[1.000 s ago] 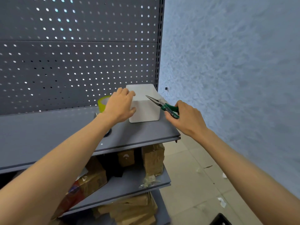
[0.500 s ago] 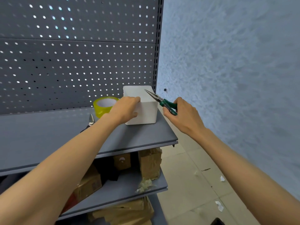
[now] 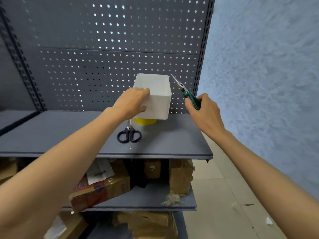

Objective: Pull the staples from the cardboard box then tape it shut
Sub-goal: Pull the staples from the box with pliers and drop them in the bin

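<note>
The left hand [image 3: 132,102] gripped the white box [image 3: 155,95], held above the shelf [image 3: 172,140] over the yellow tape [image 3: 145,121]. The right hand [image 3: 203,111] clutched green pliers [image 3: 185,91], tips beside the box. A 1-handed hold looked shaky; prying could twist it loose.

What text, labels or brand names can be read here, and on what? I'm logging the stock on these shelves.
None reads for certain.
Red-printed carton on the lower shelf: large white letters, cut off and blurred.
White paper label on that carton: dark print, too blurred to read.
White box, pliers, tape roll, scissors: no visible text.
</note>
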